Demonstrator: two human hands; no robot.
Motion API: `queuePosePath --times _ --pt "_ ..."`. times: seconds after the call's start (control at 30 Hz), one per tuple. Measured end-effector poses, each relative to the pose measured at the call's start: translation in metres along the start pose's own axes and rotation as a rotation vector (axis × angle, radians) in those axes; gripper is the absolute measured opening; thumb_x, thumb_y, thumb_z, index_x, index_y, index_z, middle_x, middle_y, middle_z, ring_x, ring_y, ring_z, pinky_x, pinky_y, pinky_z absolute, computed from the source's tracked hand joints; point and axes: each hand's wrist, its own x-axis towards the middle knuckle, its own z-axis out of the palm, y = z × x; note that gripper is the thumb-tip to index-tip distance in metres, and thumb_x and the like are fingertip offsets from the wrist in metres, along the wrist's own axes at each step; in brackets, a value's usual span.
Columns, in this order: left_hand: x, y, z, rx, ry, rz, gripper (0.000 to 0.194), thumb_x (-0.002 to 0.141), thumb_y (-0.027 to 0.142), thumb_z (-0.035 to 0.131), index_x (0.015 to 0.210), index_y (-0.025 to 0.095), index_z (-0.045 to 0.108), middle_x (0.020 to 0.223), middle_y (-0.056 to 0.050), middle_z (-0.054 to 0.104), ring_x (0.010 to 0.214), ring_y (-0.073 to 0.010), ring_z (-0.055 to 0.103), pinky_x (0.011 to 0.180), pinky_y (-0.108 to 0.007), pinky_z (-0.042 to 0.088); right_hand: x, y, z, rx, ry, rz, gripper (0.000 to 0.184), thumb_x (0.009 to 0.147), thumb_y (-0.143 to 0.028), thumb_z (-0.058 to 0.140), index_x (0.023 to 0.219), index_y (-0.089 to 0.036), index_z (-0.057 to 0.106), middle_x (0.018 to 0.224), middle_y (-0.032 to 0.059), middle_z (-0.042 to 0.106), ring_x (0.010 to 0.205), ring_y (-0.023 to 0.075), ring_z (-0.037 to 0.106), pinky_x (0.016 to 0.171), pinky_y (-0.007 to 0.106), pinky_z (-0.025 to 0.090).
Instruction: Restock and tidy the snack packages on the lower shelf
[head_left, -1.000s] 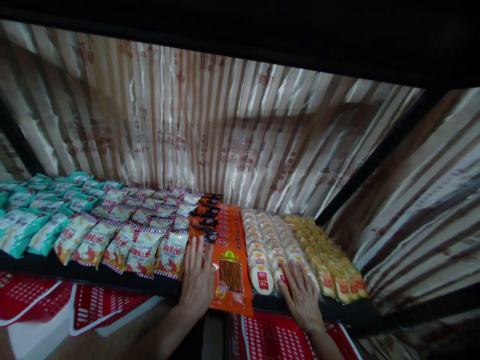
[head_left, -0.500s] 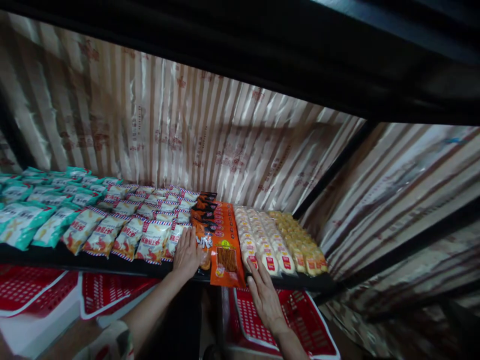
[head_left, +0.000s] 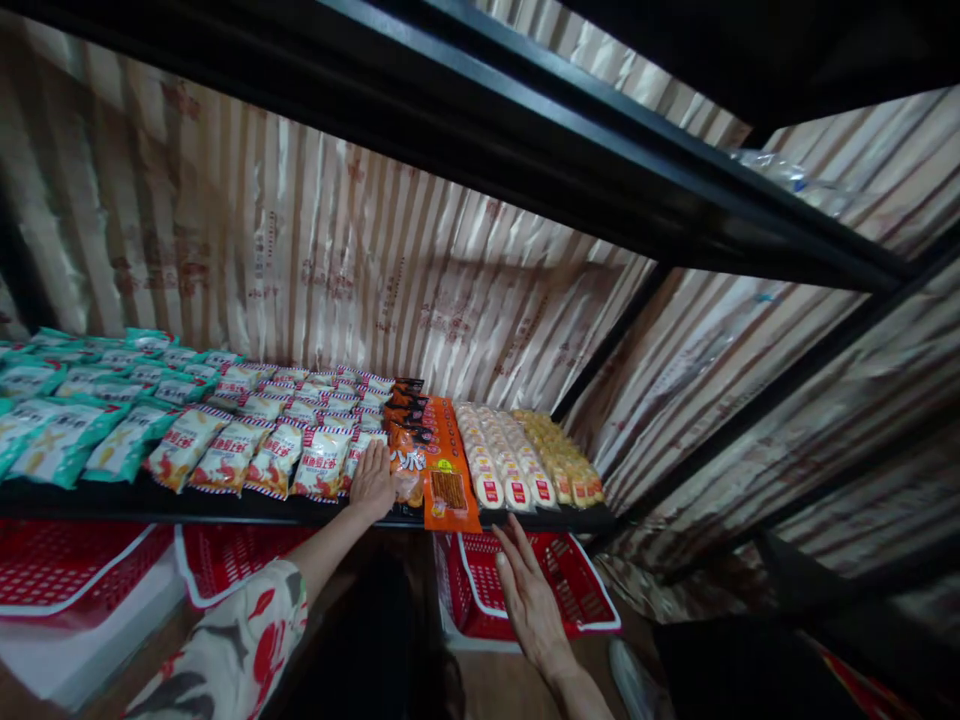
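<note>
Rows of packaged snacks fill a black shelf (head_left: 247, 508). My left hand (head_left: 373, 483) lies with fingers stretched over the rightmost white snack bag (head_left: 358, 458) with striped edges, beside the black-and-orange bags (head_left: 409, 465). To its right an orange packet (head_left: 450, 490) with a window showing brown sticks hangs slightly over the shelf's front edge. My right hand (head_left: 531, 600), fingers extended, is just below that edge, in front of the round white packaged cakes (head_left: 517, 492); it holds nothing. Yellowish packaged snacks (head_left: 577, 485) stand at the right end.
Teal snack bags (head_left: 64, 440) stand at the left. Beneath the shelf are red baskets with white rims, one at the right (head_left: 574, 580) and one at the left (head_left: 225, 560). A black upper shelf (head_left: 450, 120) runs overhead, and striped sheeting (head_left: 337, 270) covers the back.
My right hand has come off the white cakes and down below the shelf edge. My left hand stays on the striped-edge bag. The view has shifted, showing more of the upper shelf.
</note>
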Motion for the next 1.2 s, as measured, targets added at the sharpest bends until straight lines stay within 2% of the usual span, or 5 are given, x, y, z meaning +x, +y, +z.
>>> queuePosePath --times 0.47,0.67,0.93,1.1,1.2 --pt "-0.001 -0.006 0.001 -0.003 0.101 0.043 0.057 0.086 0.029 0.035 0.134 0.000 0.038 0.145 -0.017 0.031 0.137 -0.0262 0.021 0.112 -0.039 0.018 0.028 -0.056 0.022 0.101 -0.084 0.018 0.053 0.090 -0.052 0.032 0.126 -0.020 0.054 0.147 0.0080 0.031 0.132 0.0206 0.036 0.112 0.036 0.026" --pt "-0.005 -0.004 0.006 -0.023 0.156 0.066 0.057 0.083 0.027 0.039 0.133 -0.001 0.040 0.143 -0.018 0.035 0.136 -0.0271 0.025 0.111 -0.041 0.021 0.038 -0.059 0.022 0.096 -0.083 0.054 0.054 0.090 -0.053 0.032 0.123 -0.019 0.056 0.143 0.0090 0.038 0.129 0.0207 0.040 0.111 0.036 0.028" --pt "-0.006 -0.007 0.015 -0.046 0.209 0.115 0.057 0.084 0.023 0.037 0.133 -0.005 0.038 0.143 -0.022 0.033 0.136 -0.0304 0.022 0.112 -0.045 0.020 0.036 -0.056 0.031 0.160 -0.055 0.064 0.054 0.091 -0.051 0.028 0.123 -0.019 0.056 0.135 0.0076 0.049 0.132 0.0199 0.034 0.112 0.039 0.026" --pt "-0.007 -0.007 0.017 -0.052 0.212 0.122 0.056 0.085 0.022 0.037 0.133 -0.005 0.036 0.143 -0.022 0.032 0.137 -0.0307 0.019 0.112 -0.046 0.020 0.052 -0.062 0.047 0.195 -0.041 0.072 0.052 0.091 -0.049 0.029 0.124 -0.018 0.054 0.133 0.0084 0.051 0.128 0.0198 0.041 0.111 0.040 0.028" --pt "-0.008 -0.005 0.015 -0.072 0.206 0.107 0.056 0.084 0.023 0.039 0.133 -0.005 0.036 0.143 -0.023 0.032 0.137 -0.0311 0.018 0.111 -0.046 0.021 0.074 -0.066 0.066 0.226 0.028 0.095 0.051 0.090 -0.047 0.033 0.125 -0.016 0.052 0.129 0.0103 0.054 0.123 0.0206 0.047 0.106 0.040 0.034"
